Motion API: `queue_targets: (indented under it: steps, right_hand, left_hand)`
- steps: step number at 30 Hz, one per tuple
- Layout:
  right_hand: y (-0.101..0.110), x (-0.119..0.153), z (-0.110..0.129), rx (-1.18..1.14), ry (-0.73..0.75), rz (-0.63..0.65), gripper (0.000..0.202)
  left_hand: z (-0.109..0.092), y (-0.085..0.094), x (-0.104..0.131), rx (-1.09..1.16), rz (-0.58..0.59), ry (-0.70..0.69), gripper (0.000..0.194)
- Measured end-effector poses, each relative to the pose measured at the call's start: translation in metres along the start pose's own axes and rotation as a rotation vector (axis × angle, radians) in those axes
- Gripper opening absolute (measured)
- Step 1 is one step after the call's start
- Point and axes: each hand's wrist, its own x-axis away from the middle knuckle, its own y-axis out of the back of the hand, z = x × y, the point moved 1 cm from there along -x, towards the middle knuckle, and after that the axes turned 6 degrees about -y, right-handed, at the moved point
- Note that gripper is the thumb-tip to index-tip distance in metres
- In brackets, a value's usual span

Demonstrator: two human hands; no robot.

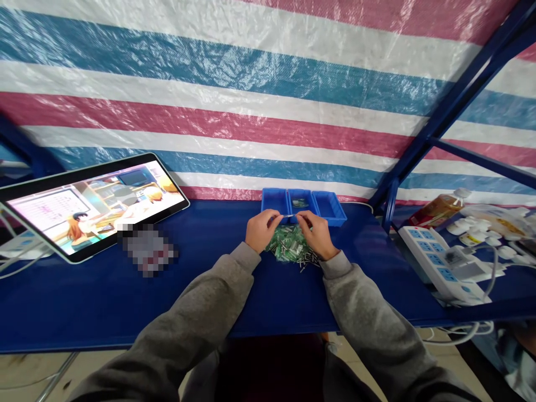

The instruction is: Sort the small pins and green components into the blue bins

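A small, thin, pale shiny piece [288,215] spans the gap between my fingertips; it is too small to name more closely. My left hand [260,230] pinches its left end, and the fingers of my right hand [316,233] close on the right end. Below both hands, a pile of small clear green-tinted packets [288,245] lies on the blue table [288,304]. Loose metal pins or screws [304,261] are scattered at the pile's near right side. Just beyond my hands stand three joined blue bins [329,205]; several greenish packets [298,202] lie in the middle one.
A tablet [96,201] playing a cartoon leans at the left, with a blurred-out item [151,251] before it. At right are a white power strip [438,259], a drink bottle [441,207], small white bottles [471,229] and cables. A blue metal frame [422,137] rises there before striped sheeting [251,123].
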Motion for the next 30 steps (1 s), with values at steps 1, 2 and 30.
queue_targets:
  steps: [1, 2, 30]
  right_hand:
    - [0.001, -0.001, -0.002, 0.021, -0.030, -0.040, 0.026]
    - [0.004, -0.003, -0.004, 0.049, -0.059, -0.086, 0.025]
    - [0.019, -0.022, -0.063, 0.507, -0.339, -0.058, 0.028]
  left_hand:
    - [0.003, 0.000, -0.007, -0.027, -0.025, 0.011, 0.026]
    - [0.007, -0.001, -0.014, -0.055, -0.045, 0.017, 0.025]
    - [0.048, -0.031, -0.008, -0.052, 0.301, -0.056, 0.027]
